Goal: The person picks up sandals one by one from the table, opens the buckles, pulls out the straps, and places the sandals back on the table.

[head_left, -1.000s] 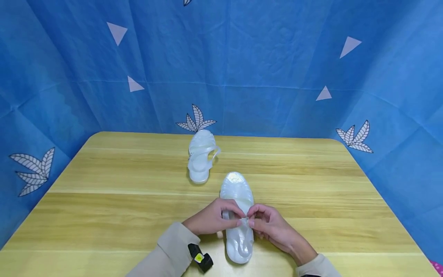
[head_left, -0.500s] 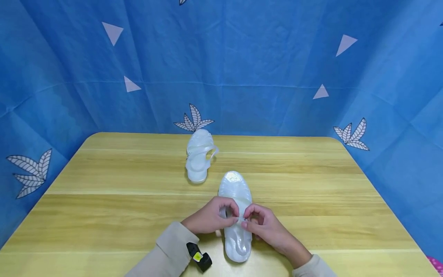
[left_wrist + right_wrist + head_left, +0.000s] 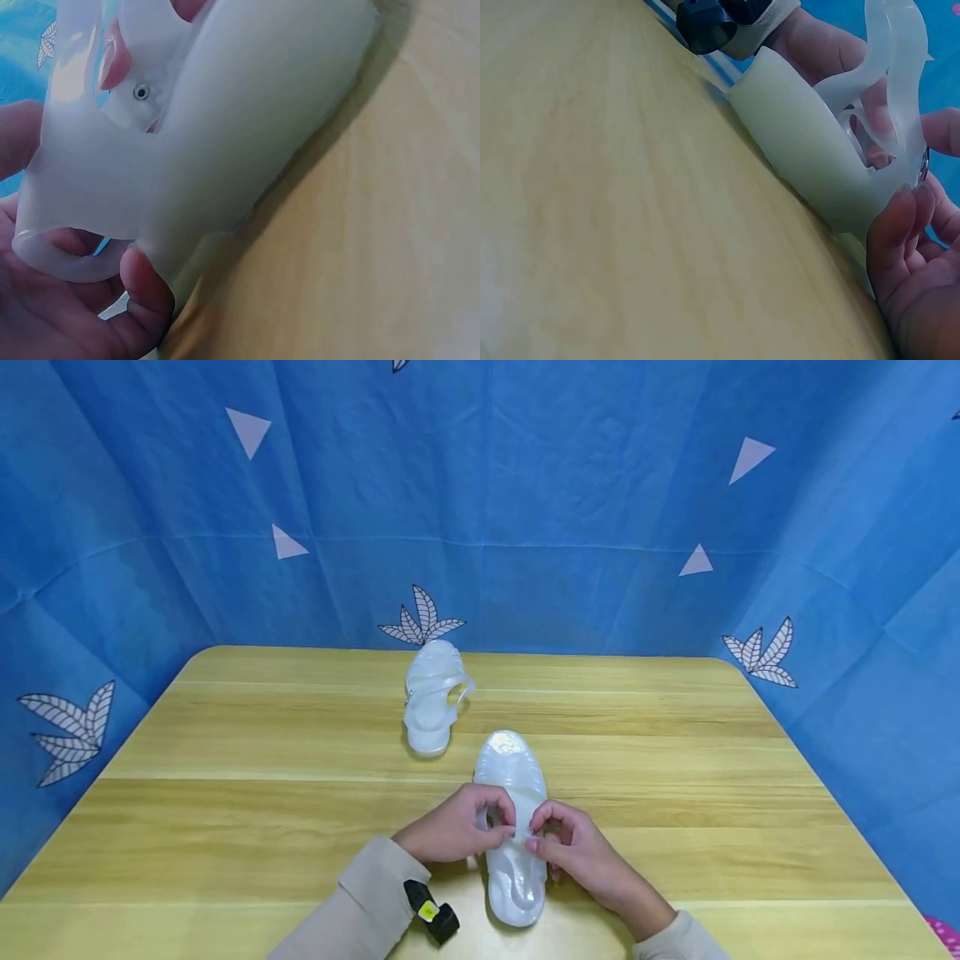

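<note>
A translucent white jelly sandal [image 3: 512,768] lies on the table with its toe pointing away. Over its instep my left hand [image 3: 459,827] pinches a strap between thumb and index finger. My right hand [image 3: 583,852] pinches the strap on the other side, a short gap from the left fingertips. In the right wrist view a small metal buckle [image 3: 925,163] shows at the strap by the right fingertips. The left wrist view has a round metal rivet [image 3: 141,91] on the sandal's far side. Exactly how the strap end sits is hidden by the fingers.
A second matching sandal [image 3: 431,700] lies farther back, left of centre, with its strap sticking out to the right. Both stand on a wood-grain table [image 3: 675,760]. Blue patterned cloth [image 3: 585,485] hangs behind the table and at its sides.
The left fingertips have drawn slightly left, widening the gap to the right fingertips. Both hands stay at the strap; the two sandals lie where they were, the view having shifted a little.
</note>
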Motion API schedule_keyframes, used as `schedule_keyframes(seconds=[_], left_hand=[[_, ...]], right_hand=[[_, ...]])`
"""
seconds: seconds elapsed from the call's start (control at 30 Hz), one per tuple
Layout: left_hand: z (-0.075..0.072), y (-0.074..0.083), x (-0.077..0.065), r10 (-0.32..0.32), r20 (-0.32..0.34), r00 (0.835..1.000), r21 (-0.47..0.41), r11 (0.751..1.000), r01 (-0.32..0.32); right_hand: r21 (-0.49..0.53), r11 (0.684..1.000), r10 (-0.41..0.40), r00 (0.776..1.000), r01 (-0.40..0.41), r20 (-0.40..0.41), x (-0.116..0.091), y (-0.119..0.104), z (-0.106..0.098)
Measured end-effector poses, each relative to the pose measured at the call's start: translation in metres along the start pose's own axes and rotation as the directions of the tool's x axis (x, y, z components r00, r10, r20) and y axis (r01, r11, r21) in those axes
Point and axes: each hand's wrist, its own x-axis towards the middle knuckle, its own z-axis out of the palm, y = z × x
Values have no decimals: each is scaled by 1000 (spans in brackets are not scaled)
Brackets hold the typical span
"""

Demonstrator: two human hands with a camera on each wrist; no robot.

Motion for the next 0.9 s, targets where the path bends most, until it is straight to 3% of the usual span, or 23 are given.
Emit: schedule_keyframes(seconds=[0.2,0.57,0.7,0.9], left_hand=[[-1,-5,0,-16,-71,997,-41,999,13],[-2,-2,-1,-55,-39,998,-107,993,51],[-1,-2,-1,-44,-54,998,-143,989,36],[-4,2,-2,-75,-145,987,-249,968,37]], right_hand=[[47,999,-6,1000,7,-14,-2,1,-2],[43,999,4,1000,-4,2,-1,2,-2],[54,999,-8,1000,7,20,-2,3,-4],[226,974,3,999,-13,44,0,6,-11]])
